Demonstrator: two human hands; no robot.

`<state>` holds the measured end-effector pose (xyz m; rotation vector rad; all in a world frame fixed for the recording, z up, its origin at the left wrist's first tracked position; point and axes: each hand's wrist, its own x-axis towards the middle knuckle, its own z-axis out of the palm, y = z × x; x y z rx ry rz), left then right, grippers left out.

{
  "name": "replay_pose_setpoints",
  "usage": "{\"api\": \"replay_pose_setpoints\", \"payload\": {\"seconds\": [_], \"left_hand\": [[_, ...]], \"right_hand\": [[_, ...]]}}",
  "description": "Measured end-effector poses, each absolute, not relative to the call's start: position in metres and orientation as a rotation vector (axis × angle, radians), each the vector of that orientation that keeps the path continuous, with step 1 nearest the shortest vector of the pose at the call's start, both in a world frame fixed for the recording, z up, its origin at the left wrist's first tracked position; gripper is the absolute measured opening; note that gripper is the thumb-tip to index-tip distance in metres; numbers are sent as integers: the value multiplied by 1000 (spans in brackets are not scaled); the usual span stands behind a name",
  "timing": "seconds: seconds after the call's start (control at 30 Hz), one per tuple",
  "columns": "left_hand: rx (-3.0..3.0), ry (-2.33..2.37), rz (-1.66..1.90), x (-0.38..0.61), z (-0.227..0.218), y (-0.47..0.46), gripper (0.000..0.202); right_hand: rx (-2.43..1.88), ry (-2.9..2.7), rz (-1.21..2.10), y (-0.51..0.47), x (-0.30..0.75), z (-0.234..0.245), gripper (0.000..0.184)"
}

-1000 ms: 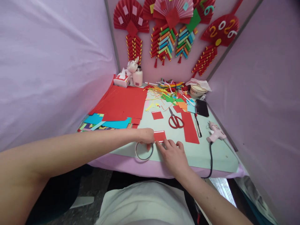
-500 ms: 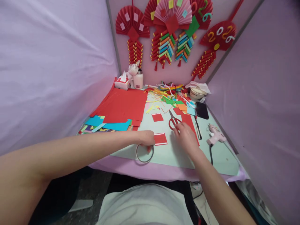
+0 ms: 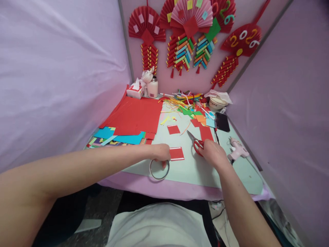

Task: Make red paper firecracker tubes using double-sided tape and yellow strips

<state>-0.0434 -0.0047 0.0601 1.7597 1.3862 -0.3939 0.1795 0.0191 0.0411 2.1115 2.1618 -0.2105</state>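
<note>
My left hand point(image 3: 161, 153) is closed on a roll of white tape point(image 3: 151, 173), which hangs below the fingers near the table's front edge. Just right of that hand lies a red paper piece point(image 3: 177, 154) with white strips along its upper and lower edges; its left end is hidden by the hand. My right hand point(image 3: 212, 152) grips the red handles of a pair of scissors point(image 3: 196, 142), whose blades point away to the upper left. A smaller red paper piece point(image 3: 173, 129) with a white strip along its top lies farther back, between the hands.
Large red paper sheets point(image 3: 136, 115) and blue paper point(image 3: 128, 138) cover the left side. Behind are paper scraps point(image 3: 183, 103) and a white jar point(image 3: 153, 88). On the right are a black phone point(image 3: 222, 122) and a pink glue gun point(image 3: 238, 149). Paper fans point(image 3: 147, 25) hang on the wall.
My right hand has picked up the scissors and moved them right and toward me. My left hand stays in place with the tape roll.
</note>
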Motion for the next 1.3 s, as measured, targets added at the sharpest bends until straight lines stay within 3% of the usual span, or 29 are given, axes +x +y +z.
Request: {"api": "replay_pose_setpoints", "payload": {"seconds": [0.3, 0.47, 0.83, 1.3], "left_hand": [[1765, 1434, -440, -40, 70, -8, 26], [1746, 1429, -436, -41, 71, -9, 22], [1786, 1407, -473, -36, 73, -6, 21], [1824, 1418, -520, -28, 77, 2, 24]], "right_hand": [[1995, 2581, -431, -50, 207, 19, 34], [1790, 2696, -292, -87, 206, 7, 39], [1758, 2838, 68, -99, 189, 11, 22], [1781, 2625, -40, -94, 177, 24, 21]]}}
